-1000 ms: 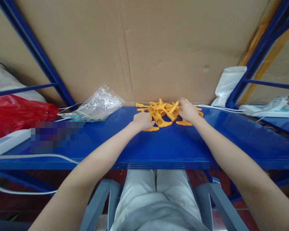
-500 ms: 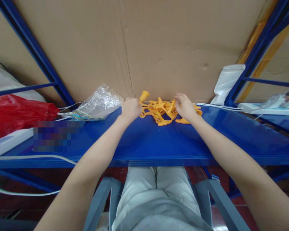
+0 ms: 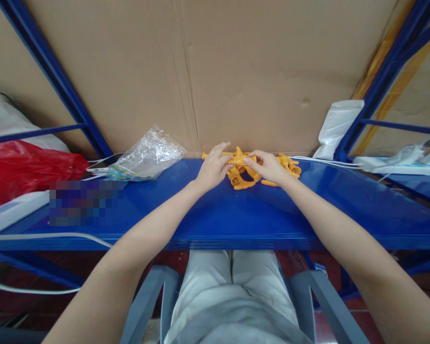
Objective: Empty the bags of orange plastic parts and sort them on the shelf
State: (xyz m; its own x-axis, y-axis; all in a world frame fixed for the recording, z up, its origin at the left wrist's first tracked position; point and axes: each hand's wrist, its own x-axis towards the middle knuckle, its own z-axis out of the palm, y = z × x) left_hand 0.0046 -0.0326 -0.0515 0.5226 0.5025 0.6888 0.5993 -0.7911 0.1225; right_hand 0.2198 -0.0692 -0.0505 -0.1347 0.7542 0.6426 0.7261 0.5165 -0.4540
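A pile of small orange plastic parts [image 3: 288,166] lies at the back of the blue shelf [image 3: 236,215], against a cardboard wall. My left hand [image 3: 211,169] and my right hand [image 3: 268,166] meet over the pile's middle. Between their fingertips they pinch one orange part [image 3: 241,161], held level just above the heap. Some fingers of the left hand stick out above the pinch. Several more parts lie under and to the right of my right hand.
A crumpled clear plastic bag [image 3: 146,155] lies left of the pile. A red bag [image 3: 25,172] and white cables [image 3: 39,234] sit farther left. A white bag [image 3: 338,126] and a white power strip [image 3: 390,165] are at the right, by blue rack posts.
My left hand had lifted one orange part out to the left; it has now come back to the centre, and my right hand has shifted left to meet it on a part.
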